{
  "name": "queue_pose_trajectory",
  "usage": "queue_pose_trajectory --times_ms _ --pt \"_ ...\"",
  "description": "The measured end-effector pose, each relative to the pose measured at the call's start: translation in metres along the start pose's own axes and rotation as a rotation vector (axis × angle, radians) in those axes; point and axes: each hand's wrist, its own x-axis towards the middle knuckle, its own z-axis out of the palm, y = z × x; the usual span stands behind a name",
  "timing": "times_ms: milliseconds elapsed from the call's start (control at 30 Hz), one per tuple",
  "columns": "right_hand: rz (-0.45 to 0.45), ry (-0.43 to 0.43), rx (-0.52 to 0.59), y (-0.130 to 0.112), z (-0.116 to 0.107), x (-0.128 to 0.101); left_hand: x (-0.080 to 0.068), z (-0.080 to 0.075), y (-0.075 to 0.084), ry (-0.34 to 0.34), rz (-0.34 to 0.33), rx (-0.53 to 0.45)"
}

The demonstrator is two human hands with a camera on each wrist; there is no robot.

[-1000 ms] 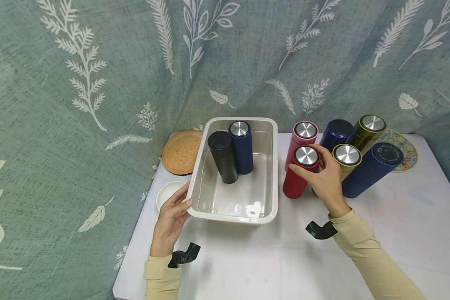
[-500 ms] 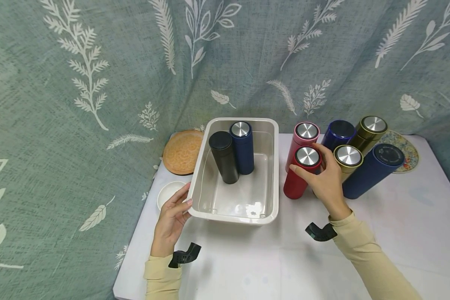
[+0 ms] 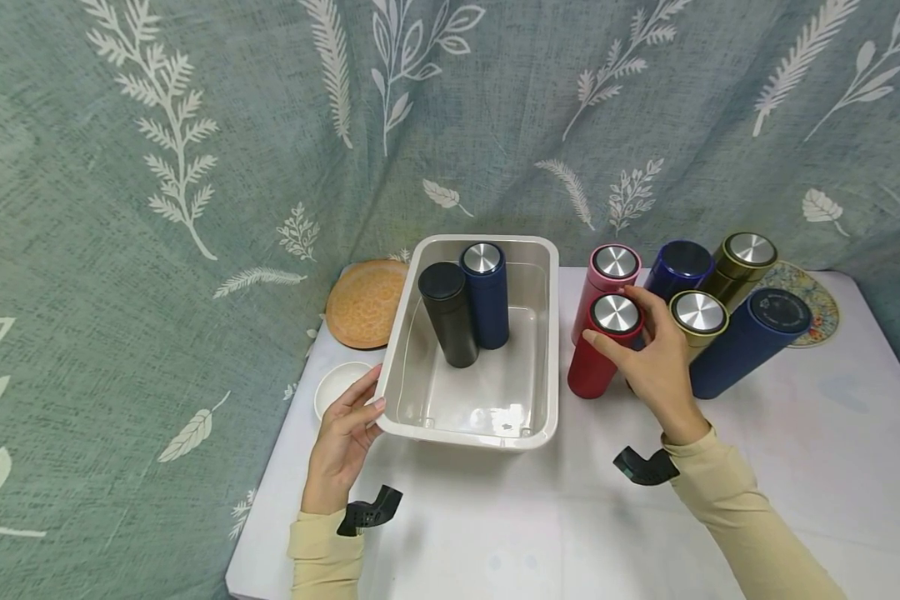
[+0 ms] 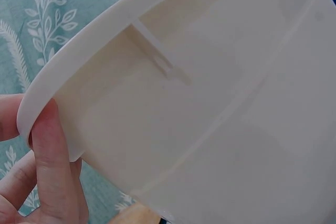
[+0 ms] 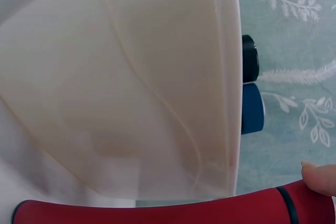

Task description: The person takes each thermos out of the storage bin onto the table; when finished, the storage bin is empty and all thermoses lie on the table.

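My left hand pinches the near left corner of a light grey plastic bin, thumb and fingers on either side of the rim. Two bottles stand inside the bin, a black one and a navy one with a silver-topped lid. To the right of the bin, my right hand grips a red thermos bottle near its silver-topped lid. In the right wrist view the red bottle lies across the bottom, one fingertip at its lid end.
Around the right hand stand a pink bottle, a shiny blue one, an olive one, a gold one and a tilted navy one. A patterned round mat, a brown round board and a white dish lie farther out.
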Motion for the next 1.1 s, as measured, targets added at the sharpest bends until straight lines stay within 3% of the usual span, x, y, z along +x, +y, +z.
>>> queue_pose_trajectory --times_ms 133,400,767,1100 --pt "-0.012 0.006 0.027 -0.003 -0.001 0.0 0.0 0.001 0.0 -0.014 0.012 -0.002" --pt "-0.005 0.018 -0.041 -0.014 -0.003 0.003 -0.001 0.001 0.0 -0.023 0.002 -0.011" --pt "-0.072 0.063 -0.029 -0.033 0.009 0.005 -0.003 0.0 0.001 -0.026 -0.017 -0.018" --pt "-0.105 -0.046 -0.035 -0.053 0.025 0.006 -0.002 0.0 0.001 -0.018 -0.008 -0.019"
